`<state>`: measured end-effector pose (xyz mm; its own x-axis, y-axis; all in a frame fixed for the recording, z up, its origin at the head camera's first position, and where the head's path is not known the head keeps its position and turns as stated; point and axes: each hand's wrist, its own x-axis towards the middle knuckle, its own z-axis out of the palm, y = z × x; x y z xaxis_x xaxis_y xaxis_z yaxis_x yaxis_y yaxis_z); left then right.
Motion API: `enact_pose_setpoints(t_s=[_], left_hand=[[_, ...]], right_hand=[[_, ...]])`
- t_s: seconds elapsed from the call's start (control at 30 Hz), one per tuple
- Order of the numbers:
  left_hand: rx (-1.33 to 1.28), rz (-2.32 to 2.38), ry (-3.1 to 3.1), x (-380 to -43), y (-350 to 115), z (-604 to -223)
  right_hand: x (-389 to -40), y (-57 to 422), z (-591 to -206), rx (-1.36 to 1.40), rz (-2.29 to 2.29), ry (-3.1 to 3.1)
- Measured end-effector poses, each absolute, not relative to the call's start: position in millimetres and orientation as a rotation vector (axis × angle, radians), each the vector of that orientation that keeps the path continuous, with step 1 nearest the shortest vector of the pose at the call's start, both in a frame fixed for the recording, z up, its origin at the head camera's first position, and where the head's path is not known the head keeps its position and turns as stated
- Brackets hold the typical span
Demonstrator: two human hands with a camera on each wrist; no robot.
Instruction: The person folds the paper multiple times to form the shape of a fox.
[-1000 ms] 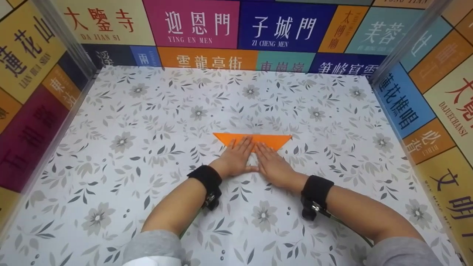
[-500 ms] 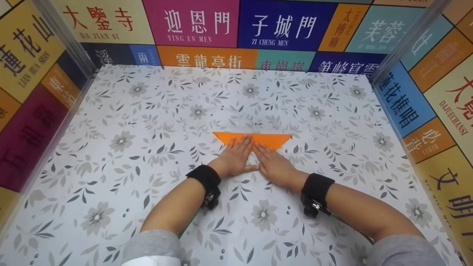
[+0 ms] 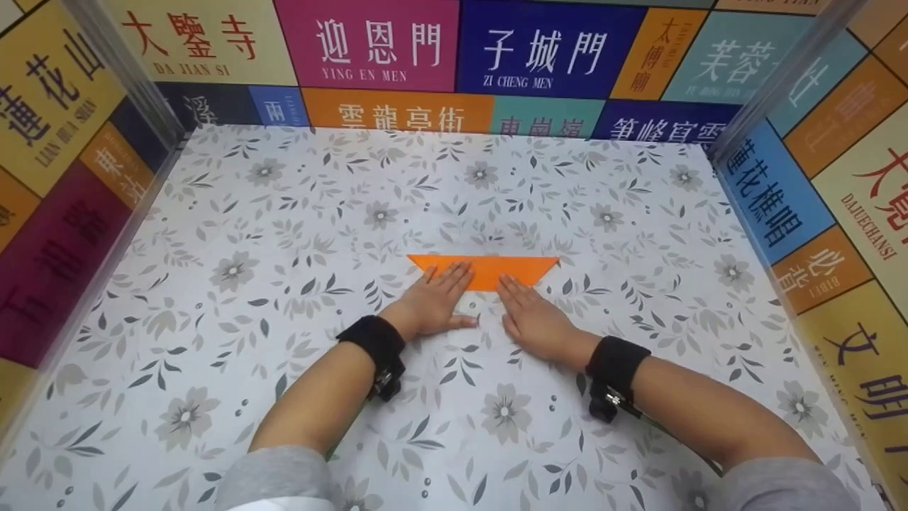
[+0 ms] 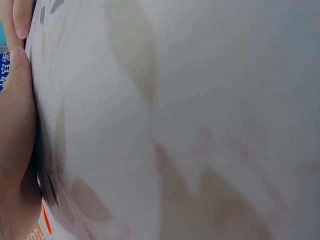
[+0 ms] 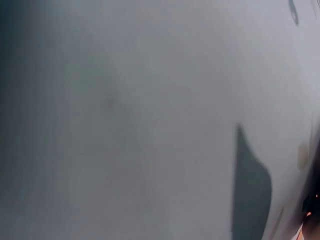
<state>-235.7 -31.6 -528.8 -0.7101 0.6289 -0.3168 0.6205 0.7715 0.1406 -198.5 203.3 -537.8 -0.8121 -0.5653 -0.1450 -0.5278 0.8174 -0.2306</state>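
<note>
An orange sheet of paper (image 3: 489, 268), folded into a flat trapezoid with its long edge away from me, lies on the patterned tabletop. My left hand (image 3: 434, 301) lies flat with straight fingers over its left part, the thumb stretched out to the right. On the paper's near edge, right of centre, rest the straight fingers of my right hand (image 3: 535, 319). A gap separates the two hands. In the left wrist view, part of my left hand (image 4: 15, 125) shows at the left edge, with a sliver of orange paper (image 4: 46, 218) below. The right wrist view shows mostly blurred tabletop.
A white tabletop (image 3: 284, 213) with grey flowers and leaves stretches around the paper. Colourful panels (image 3: 386, 46) with lettering stand behind it and along both sides. Black bands with small cameras circle both wrists, such as the right wristband (image 3: 617, 365).
My hands lay close together at the paper's middle before. Now the left hand has slid left and the right hand slightly right, uncovering the middle of the paper.
</note>
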Motion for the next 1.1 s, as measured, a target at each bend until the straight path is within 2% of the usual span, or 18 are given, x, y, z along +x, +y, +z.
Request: enact_pose_setpoints(t_s=[0.4,1.1], left_hand=[[0.966,-0.001,2.616,-238,-56,-530],[0.947,0.003,2.628,-236,-54,-529]], right_hand=[[-197,210,-533,-0.795,-0.261,2.790],[-191,212,-525,-0.756,-0.272,2.797]])
